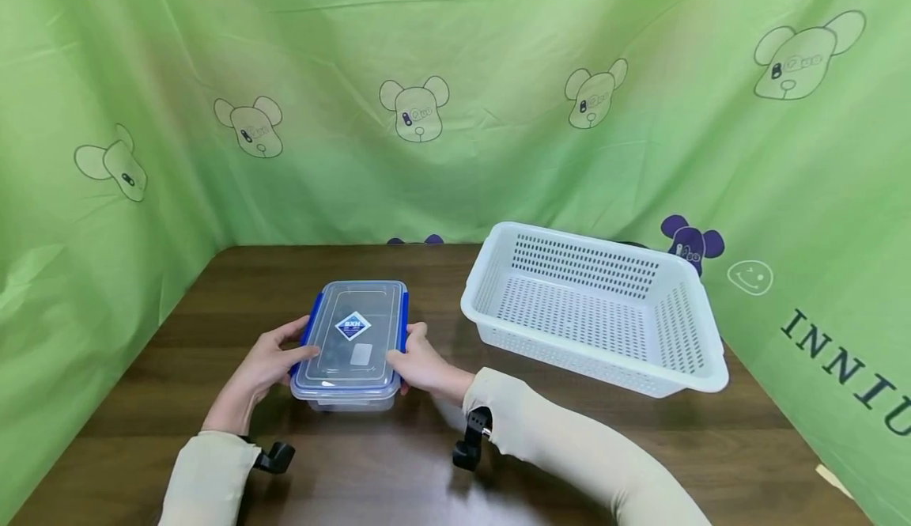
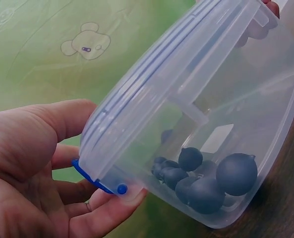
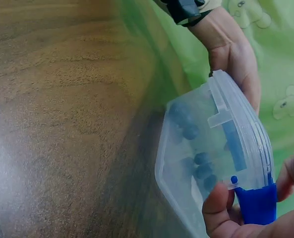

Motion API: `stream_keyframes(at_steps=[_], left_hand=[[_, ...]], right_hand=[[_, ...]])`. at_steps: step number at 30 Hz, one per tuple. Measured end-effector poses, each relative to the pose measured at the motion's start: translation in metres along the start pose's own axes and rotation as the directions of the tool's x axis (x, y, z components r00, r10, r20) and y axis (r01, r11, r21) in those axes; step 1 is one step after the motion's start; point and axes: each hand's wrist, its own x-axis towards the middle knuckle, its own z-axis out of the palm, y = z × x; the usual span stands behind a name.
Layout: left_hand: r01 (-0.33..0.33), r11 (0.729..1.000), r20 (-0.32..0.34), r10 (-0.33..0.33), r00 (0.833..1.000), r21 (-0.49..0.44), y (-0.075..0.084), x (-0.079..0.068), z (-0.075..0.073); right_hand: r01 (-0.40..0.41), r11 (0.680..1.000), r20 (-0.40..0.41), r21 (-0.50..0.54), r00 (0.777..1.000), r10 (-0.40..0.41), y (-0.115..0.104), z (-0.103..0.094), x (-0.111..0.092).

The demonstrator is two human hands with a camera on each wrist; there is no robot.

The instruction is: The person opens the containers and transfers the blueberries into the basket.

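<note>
My left hand (image 1: 269,361) and right hand (image 1: 429,364) grip the clip-lid container (image 1: 356,316) between them, left of centre, long axis up-frame.

Smooth plastic container (image 1: 338,356), glossy wood-grained table (image 1: 370,463), cloth backdrop (image 1: 484,174).

One lidded container (image 1: 340,364) sits centre-left, one basket (image 1: 580,308) right; two hands (image 1: 423,364) and two wrist cameras (image 1: 467,452) show; dark balls (image 2: 237,174) overlap, exact count unclear.
</note>
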Motion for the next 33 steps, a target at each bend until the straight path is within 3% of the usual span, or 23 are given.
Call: stream_keyframes(at_steps=[7,12,17,22,28,31,33], left_hand=[[0.012,1.0,-0.006,-0.012,1.0,0.012,-0.001,-0.001,0.0],[0.007,1.0,-0.008,-0.006,1.0,0.025,0.002,0.001,0.0],[0.013,0.999,-0.002,-0.013,1.0,0.03,0.001,0.001,-0.001],[0.022,0.999,0.011,-0.022,1.0,0.027,-0.004,-0.001,-0.002],[-0.008,1.0,0.025,0.008,1.0,-0.018,-0.005,0.001,-0.002],[-0.003,0.999,0.032,0.004,0.999,-0.04,-0.005,0.002,-0.003],[0.001,0.999,0.034,0.001,0.999,-0.043,-0.005,0.003,-0.004]], right_hand=[[-0.056,0.998,0.011,0.001,0.998,0.056,0.002,-0.001,0.002],[-0.027,0.999,-0.02,0.02,0.999,0.027,0.001,0.0,0.002],[-0.046,0.99,-0.043,0.135,0.998,0.052,0.002,-0.001,0.004],[-0.122,0.948,0.027,0.295,0.992,0.12,0.007,-0.005,0.003],[-0.138,0.878,0.086,0.459,0.99,0.111,0.018,-0.017,0.001],[-0.175,0.847,0.127,0.501,0.984,0.127,0.023,-0.024,0.001],[-0.186,0.848,0.14,0.496,0.981,0.133,0.026,-0.028,0.001]])
